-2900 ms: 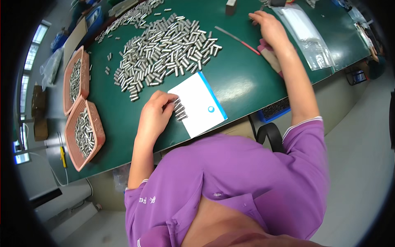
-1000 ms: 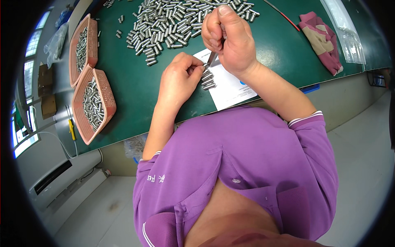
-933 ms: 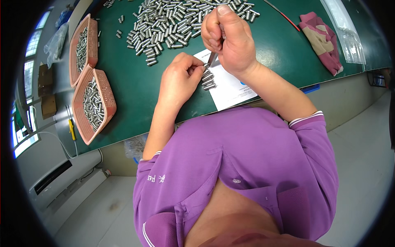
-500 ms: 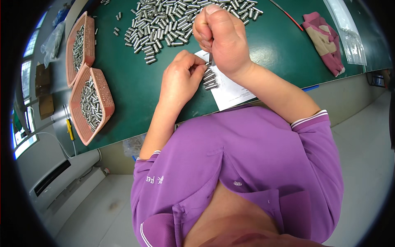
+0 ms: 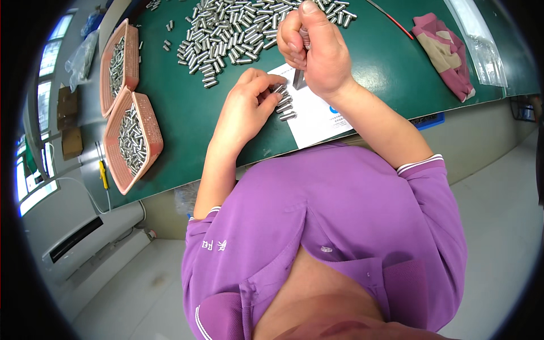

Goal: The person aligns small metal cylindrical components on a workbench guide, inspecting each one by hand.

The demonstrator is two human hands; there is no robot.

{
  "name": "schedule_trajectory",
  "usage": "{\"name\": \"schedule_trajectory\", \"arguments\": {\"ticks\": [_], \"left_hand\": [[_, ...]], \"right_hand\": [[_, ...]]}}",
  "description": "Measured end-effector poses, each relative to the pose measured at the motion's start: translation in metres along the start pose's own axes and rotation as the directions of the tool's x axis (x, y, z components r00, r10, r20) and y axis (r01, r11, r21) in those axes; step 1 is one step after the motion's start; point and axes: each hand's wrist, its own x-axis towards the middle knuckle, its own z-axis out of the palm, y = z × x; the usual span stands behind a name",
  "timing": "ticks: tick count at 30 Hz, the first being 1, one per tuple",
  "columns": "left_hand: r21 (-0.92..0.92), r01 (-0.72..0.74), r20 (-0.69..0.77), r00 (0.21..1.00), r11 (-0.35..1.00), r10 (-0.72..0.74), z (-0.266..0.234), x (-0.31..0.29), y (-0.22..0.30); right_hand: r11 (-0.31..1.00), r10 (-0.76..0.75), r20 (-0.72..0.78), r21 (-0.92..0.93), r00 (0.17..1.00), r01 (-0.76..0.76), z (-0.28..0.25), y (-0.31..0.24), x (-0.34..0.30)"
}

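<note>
A row of small silver metal pins [image 5: 287, 107] lies side by side along the left part of a white printed sheet [image 5: 314, 122]. My left hand [image 5: 247, 105] is at the row's left side, its thumb and forefinger closed around the upper pins. To the right, my right hand [image 5: 320, 54] is raised in a fist around a metal tool [image 5: 298, 79] with a ridged grip. The tool's flat, narrow end points down over the sheet, apart from the pins. Its exact kind is hidden by my fingers. Beyond both hands spreads a large heap of similar pins [image 5: 226, 34].
Two pink perforated baskets [image 5: 148, 122] of small metal parts stand at the left on the green table [image 5: 192, 124]. A yellow-handled tool [image 5: 103, 174] lies beside them. At the right are a red-handled tool [image 5: 396, 25], a pink-and-beige cloth [image 5: 445, 56] and clear plastic [image 5: 479, 45].
My right hand has shifted slightly right and down, and the tool's end has moved off the pins. My left hand stays at the row. More of a blue tray shows below the table edge.
</note>
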Motion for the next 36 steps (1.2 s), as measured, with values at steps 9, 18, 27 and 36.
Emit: {"name": "schedule_trajectory", "arguments": {"ticks": [9,18,27,36], "left_hand": [[-0.066,0.018,-0.02,1.0,0.998,-0.019,0.003,0.004,-0.003],[-0.09,0.072,0.011,0.997,0.993,-0.071,0.003,0.004,-0.006],[-0.072,0.06,-0.002,0.998,0.996,-0.061,0.002,0.004,-0.006],[-0.103,-0.025,0.022,0.999,0.994,0.027,0.001,-0.001,-0.002]], "right_hand": [[0.993,0.069,0.033,0.094,0.997,-0.072,0.002,0.001,-0.002],[0.993,0.037,0.012,0.113,0.999,-0.038,0.004,0.003,-0.003],[0.992,-0.012,0.072,-0.122,0.997,0.02,0.02,-0.003,-0.008],[0.998,0.015,-0.029,0.068,0.999,-0.013,0.005,-0.006,-0.007]]}}
